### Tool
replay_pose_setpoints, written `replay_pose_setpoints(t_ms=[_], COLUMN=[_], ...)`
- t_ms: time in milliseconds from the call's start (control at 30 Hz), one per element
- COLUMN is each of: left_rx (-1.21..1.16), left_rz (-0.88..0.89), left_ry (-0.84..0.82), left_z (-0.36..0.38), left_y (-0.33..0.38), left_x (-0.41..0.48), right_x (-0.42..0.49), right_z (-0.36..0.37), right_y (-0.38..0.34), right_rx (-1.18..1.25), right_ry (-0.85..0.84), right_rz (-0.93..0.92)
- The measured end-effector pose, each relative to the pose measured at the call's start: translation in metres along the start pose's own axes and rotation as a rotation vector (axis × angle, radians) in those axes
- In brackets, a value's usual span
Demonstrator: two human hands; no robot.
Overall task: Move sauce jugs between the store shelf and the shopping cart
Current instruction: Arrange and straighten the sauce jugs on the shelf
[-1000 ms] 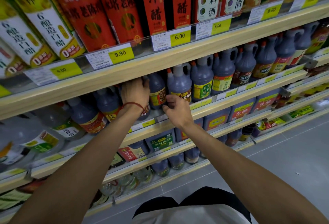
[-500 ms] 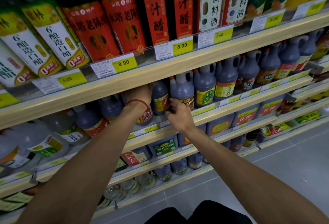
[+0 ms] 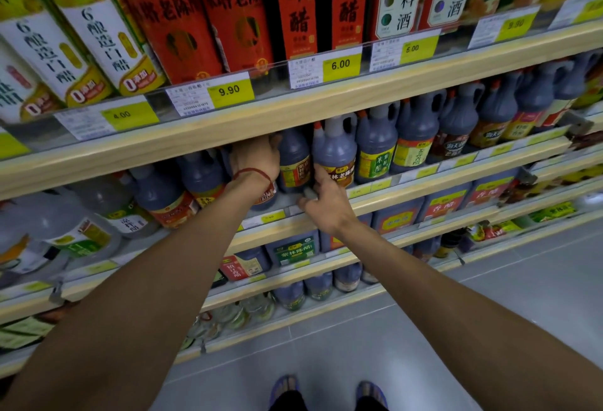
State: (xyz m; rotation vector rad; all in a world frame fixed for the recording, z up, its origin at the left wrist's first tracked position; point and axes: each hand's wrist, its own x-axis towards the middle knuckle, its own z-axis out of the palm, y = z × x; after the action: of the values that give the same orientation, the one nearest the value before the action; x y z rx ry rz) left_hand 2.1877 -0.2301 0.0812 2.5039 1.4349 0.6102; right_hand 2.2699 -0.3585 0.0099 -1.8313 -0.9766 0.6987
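Note:
Dark sauce jugs [image 3: 375, 149] with handles stand in a row on the middle shelf [image 3: 408, 188]. My left hand [image 3: 256, 159] reaches in under the upper shelf [image 3: 293, 110] and grips the top of one sauce jug [image 3: 266, 196], whose red label shows below my wrist; its fingertips are partly hidden. My right hand [image 3: 326, 206] holds the base of the neighbouring jug [image 3: 293, 162] with a yellow and red label, fingers curled at its bottom and thumb up between it and the brown-labelled jug [image 3: 336, 156]. No shopping cart is in view.
Tall vinegar and cooking wine bottles [image 3: 169, 18] fill the upper shelf behind price tags [image 3: 341, 66]. Clear jugs [image 3: 81, 224] stand at the left. Square dark jugs [image 3: 394, 218] and more shelves lie below. Grey floor [image 3: 489, 312] and my feet [image 3: 287, 387] are beneath.
My right hand has moved up from the shelf edge to the base of the jug. The left hand has stayed on its jug. The view has come closer to the shelf.

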Motion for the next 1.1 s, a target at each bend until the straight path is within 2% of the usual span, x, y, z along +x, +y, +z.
replay_pose_setpoints(t_ms=[300, 533, 700, 833, 1100], left_rx=[-0.027, -0.046, -0.039, -0.035, -0.061], left_rz=[0.199, 0.280, 0.281, 0.288, 0.288], left_ry=[-0.072, -0.128, -0.121, -0.125, -0.135], left_z=[-0.011, -0.015, -0.019, -0.017, -0.025], left_y=[-0.016, -0.025, -0.025, -0.028, -0.039], left_x=[0.001, 0.004, 0.007, 0.008, 0.006], right_x=[0.007, 0.011, 0.021, 0.022, 0.026], right_z=[0.033, 0.047, 0.055, 0.060, 0.068], right_y=[-0.007, -0.007, -0.004, -0.002, 0.001], right_rx=[0.027, 0.012, -0.028, 0.048, 0.070], right_ry=[0.141, 0.213, 0.337, 0.444, 0.459], right_rz=[-0.010, -0.016, -0.028, 0.014, 0.049])
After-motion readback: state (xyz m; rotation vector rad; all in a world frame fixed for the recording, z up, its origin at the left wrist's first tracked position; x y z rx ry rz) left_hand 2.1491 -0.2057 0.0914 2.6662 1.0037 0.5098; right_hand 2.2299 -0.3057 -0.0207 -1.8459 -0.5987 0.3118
